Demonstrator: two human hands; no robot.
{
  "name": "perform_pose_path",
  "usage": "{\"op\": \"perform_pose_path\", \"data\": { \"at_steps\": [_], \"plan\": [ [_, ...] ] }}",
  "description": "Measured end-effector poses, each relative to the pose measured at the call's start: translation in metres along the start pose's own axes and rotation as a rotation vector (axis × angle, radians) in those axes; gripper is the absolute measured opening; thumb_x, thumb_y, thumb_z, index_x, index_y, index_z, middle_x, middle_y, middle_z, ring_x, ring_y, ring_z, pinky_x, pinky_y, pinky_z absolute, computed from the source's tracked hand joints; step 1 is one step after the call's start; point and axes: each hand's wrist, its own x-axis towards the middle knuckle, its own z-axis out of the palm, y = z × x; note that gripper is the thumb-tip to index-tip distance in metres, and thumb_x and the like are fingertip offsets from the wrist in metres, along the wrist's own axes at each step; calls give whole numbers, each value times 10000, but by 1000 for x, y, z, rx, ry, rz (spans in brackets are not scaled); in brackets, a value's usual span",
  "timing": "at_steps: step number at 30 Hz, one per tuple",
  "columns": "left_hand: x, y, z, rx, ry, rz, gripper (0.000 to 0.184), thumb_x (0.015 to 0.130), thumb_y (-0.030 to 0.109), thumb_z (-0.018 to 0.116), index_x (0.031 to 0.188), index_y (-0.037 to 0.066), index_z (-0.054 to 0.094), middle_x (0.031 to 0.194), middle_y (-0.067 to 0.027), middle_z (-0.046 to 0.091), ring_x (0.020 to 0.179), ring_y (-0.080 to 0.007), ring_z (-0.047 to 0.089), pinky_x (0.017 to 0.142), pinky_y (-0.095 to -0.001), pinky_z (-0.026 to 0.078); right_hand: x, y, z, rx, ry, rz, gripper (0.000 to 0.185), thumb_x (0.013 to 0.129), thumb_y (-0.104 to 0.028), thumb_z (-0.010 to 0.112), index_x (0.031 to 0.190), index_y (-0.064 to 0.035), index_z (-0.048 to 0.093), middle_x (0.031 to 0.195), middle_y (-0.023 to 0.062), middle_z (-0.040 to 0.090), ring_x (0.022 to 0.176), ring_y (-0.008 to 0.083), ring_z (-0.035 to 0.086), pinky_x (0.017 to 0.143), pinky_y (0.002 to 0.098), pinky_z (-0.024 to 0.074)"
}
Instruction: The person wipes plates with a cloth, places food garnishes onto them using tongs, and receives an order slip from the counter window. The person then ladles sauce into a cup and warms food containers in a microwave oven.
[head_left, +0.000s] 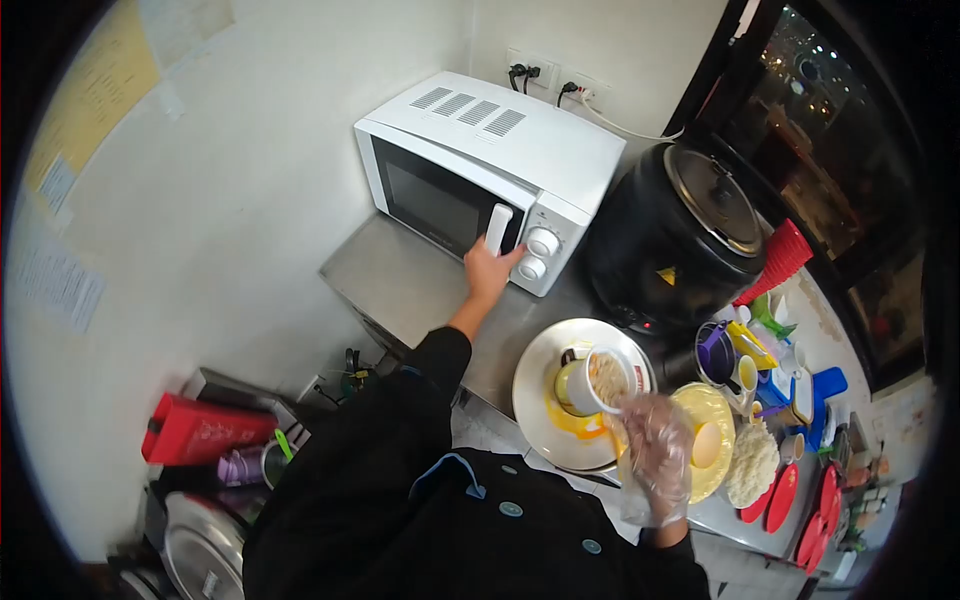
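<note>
My bare left hand [488, 272] is at the front of the white microwave [500, 150], its fingers around the upright door handle [497, 228], beside two round knobs. The microwave door looks closed. My right hand [655, 445], in a clear plastic glove, holds a white cup [634, 378] with red print, tilted so that pale, crumbly food shows inside. Below this cup is a large white plate [535, 345] with a yellowish cup [576, 388] and a smear of yellow-orange liquid [580, 427] on it.
A black soup warmer [665, 240] stands right of the microwave. Beside my right hand are a yellow plate [715, 400] with an egg-shaped item [706, 444], a heap of white rice [752, 465] and red lids [782, 498]. A red container [205, 430] sits low at left.
</note>
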Motion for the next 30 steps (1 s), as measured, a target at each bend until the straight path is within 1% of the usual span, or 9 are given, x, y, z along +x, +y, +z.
{"op": "perform_pose_path", "data": {
  "at_steps": [5, 7, 11, 13, 15, 17, 22, 28, 30],
  "plan": [
    [-50, -30, -93, -177, -8, -14, 442, 659, 261, 811, 842, 19, 490, 694, -41, 510, 610, -127, 486, 529, -282, 409, 100, -22, 59, -81, -186, 21, 100, 793, -69, 623, 891, -51, 616, 841, 161, 618, 789, 335, 596, 709, 387, 468],
    [-58, -57, -136, -271, -8, -19, 488, 624, 255, 831, 868, 36, 470, 697, -15, 468, 601, -123, 462, 535, -273, 402, 137, -5, 109, 29, -241, -27, 113, 801, -104, 621, 890, -35, 615, 817, 184, 607, 758, 340, 596, 679, 391, 461],
    [-51, -90, -212, -204, -16, 20, 557, 558, 254, 861, 901, 48, 474, 737, -22, 511, 607, -106, 462, 543, -255, 401, 212, 29, 234, 188, -180, 35, 76, 819, -75, 602, 849, -6, 612, 677, 112, 579, 594, 156, 553, 578, 297, 454],
    [-45, -102, -234, -204, -43, 7, 577, 536, 251, 869, 910, 50, 477, 748, -27, 528, 609, -101, 462, 547, -249, 401, 248, 61, 297, 219, -72, 109, 89, 817, -88, 597, 855, -14, 628, 702, 147, 609, 609, 231, 606, 584, 343, 470],
    [-42, -112, -252, -221, -141, -42, 595, 520, 252, 874, 923, 50, 485, 777, -35, 562, 605, -91, 455, 558, -235, 403, 273, 71, 324, -138, 83, 98, 144, 834, -136, 567, 852, -12, 638, 752, 191, 632, 685, 336, 631, 611, 403, 483],
    [-39, -123, -261, -234, -139, -140, 622, 500, 259, 876, 943, 40, 498, 806, -61, 591, 649, -121, 525, 600, -264, 444, 289, 85, 334, -340, 76, 144, 204, 843, -181, 533, 848, -11, 646, 809, 229, 631, 768, 416, 603, 668, 451, 487],
    [-30, -113, -272, -142, -224, -43, 649, 487, 245, 862, 992, 36, 512, 874, -120, 612, 815, -249, 630, 725, -330, 487, 310, 144, 368, -398, 167, 1, 272, 854, -240, 502, 925, -17, 639, 955, 236, 620, 896, 393, 601, 785, 457, 483],
    [-30, -111, -267, -177, -209, -24, 624, 482, 231, 859, 966, 43, 514, 866, -118, 603, 817, -256, 624, 719, -332, 487, 339, 152, 383, -769, -216, 96, 340, 866, -173, 460, 1157, -25, 554, 1145, 193, 575, 1086, 305, 552, 959, 408, 414],
    [-33, -112, -264, -157, -200, -21, 632, 475, 227, 861, 968, 43, 511, 871, -118, 604, 817, -259, 624, 717, -333, 487, 339, 149, 377, -617, -414, 138, 307, 852, -169, 492, 1099, -16, 591, 1095, 212, 591, 1060, 330, 560, 919, 407, 439]
  ]
}}
